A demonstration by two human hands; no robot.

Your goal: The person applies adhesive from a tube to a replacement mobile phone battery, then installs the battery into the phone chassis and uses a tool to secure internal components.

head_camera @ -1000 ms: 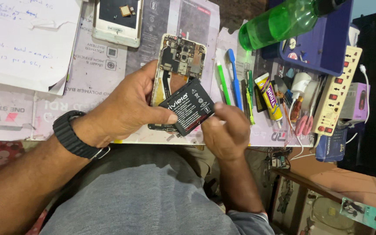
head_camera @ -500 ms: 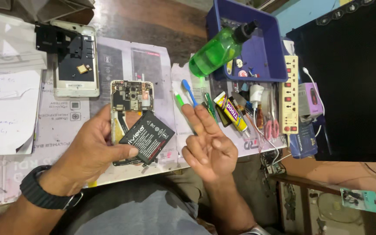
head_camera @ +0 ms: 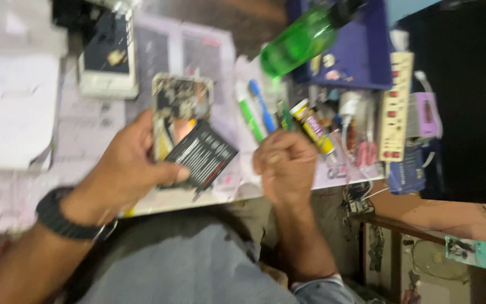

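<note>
Now left hand [head_camera: 127, 171] gripping opened phone [head_camera: 180, 110] and battery [head_camera: 202, 155], right hand [head_camera: 285, 166] fisted.

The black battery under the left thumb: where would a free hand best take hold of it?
By the battery's long edges at its free right end, coming from the right. It is flat and tilted, the left hand covers its lower-left end, and the opened phone lies beneath.
</note>
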